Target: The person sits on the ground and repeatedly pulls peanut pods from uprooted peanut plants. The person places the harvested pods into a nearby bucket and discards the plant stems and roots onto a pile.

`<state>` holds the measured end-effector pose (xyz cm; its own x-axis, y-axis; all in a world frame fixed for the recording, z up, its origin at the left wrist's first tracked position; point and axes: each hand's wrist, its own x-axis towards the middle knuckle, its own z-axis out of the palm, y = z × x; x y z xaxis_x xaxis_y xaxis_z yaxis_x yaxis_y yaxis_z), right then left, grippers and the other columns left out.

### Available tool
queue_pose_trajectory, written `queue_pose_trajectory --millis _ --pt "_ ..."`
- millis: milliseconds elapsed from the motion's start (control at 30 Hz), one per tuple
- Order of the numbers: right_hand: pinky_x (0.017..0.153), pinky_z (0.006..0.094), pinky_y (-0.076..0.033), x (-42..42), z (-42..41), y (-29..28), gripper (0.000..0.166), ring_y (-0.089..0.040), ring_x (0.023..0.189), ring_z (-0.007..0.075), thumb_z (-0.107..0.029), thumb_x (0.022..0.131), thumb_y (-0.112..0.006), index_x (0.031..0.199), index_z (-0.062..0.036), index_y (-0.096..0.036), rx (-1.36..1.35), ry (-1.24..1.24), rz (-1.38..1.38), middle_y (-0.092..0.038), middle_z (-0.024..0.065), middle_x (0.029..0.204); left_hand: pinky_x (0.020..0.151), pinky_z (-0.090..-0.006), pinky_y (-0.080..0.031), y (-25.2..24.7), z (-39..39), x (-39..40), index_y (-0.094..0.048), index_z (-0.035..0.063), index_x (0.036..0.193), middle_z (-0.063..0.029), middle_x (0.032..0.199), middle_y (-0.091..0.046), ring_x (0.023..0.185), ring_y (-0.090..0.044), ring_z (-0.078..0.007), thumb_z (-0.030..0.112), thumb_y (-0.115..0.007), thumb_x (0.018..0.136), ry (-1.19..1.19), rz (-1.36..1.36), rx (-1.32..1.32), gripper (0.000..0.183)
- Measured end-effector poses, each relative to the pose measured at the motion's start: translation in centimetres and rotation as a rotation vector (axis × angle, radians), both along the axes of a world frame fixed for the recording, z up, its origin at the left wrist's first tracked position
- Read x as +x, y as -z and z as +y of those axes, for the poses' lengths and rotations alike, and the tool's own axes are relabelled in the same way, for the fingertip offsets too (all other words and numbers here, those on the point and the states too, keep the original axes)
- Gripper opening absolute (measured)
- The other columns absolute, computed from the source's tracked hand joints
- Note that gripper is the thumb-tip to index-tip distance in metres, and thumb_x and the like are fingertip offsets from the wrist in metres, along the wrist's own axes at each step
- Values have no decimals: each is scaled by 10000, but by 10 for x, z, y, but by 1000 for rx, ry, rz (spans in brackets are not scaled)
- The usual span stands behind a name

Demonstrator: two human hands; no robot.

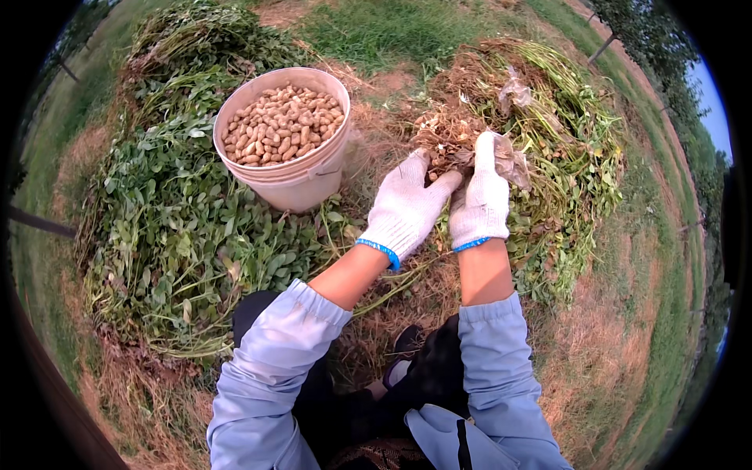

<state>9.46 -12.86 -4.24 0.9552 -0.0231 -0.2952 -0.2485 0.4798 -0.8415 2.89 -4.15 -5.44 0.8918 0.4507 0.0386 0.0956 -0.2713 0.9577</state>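
My left hand [408, 200], in a white knit glove with a blue cuff edge, touches the brown roots of pulled peanut plants [449, 132]. Close beside it on the right, my right hand [483, 188], gloved alike, is at the same roots, its fingers partly hidden. A torn piece of thin clear plastic film [512, 158] lies against the right hand, and more film is caught in the plants above. To the left of my hands stands a white plastic bucket [299, 191], filled near the rim with unshelled peanuts [282, 126].
A large heap of leafy green peanut plants [194, 223] spreads around the bucket's left side. Another pile of plants [564, 141] lies at the right, roots towards the middle. Dry grass [605, 346] covers the ground. My legs and shoes [402, 358] are below my hands.
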Motion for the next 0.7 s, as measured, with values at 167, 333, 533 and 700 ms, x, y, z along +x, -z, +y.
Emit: queue_pose_trajectory --millis 167,333,533,700 --pt "736 340 -515 4 -9 -3 399 -616 868 138 -387 984 -724 1219 -71 -656 -124 -21 -62 -676 16 1017 822 -371 -539 0 17 -1 -673 17 1183 -167 1050 -714 928 -704 -273 303 -703 909 229 99 161 397" --pt "846 330 -503 4 -18 -3 265 -589 956 113 -248 1021 -687 1228 -90 -640 -128 -141 -220 -649 -12 1089 832 -427 -541 -5 24 -11 -675 43 1124 -197 990 -671 971 -683 -362 241 -657 943 341 -47 519 269" --pt "940 304 -483 9 -28 6 233 -574 1061 94 -177 1018 -689 1234 -115 -627 -48 -256 -452 -628 -28 1143 893 -479 -540 -35 29 -17 -685 93 1175 -232 1012 -688 1020 -676 -387 168 -572 957 401 -4 811 257" --pt "837 374 -586 6 -48 -1 273 -657 1042 193 -163 1040 -634 1303 -133 -564 156 -473 -439 -642 38 1196 895 -450 -558 -4 45 -25 -672 82 1227 -189 1040 -713 1023 -694 -350 190 -552 963 526 -194 627 309"
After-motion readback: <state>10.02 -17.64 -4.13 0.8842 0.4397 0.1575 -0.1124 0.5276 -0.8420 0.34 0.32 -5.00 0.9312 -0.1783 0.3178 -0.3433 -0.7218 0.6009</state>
